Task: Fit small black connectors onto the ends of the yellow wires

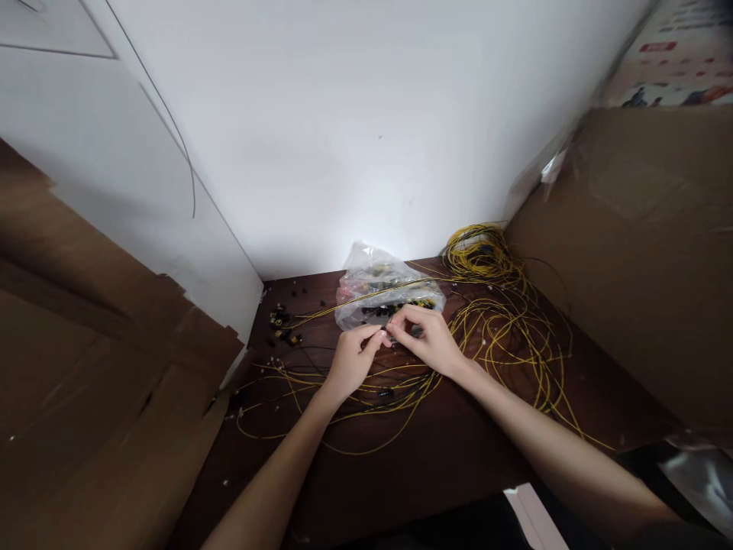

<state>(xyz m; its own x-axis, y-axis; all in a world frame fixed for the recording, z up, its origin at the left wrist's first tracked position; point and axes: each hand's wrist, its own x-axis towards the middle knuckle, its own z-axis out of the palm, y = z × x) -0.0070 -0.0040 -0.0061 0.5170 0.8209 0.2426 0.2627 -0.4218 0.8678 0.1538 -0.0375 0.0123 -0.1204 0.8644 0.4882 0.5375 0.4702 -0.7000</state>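
A thin yellow wire (366, 294) runs across the dark wooden table (447, 458), its end pinched between the fingertips of the left hand (350, 359) and the right hand (429, 340), just before a crumpled clear plastic bag (383, 286). Small black connectors (282, 321) lie at the left.

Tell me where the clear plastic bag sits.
Head view: the clear plastic bag lies at the table's far edge by the wall, just beyond both hands, left of the coiled yellow wires.
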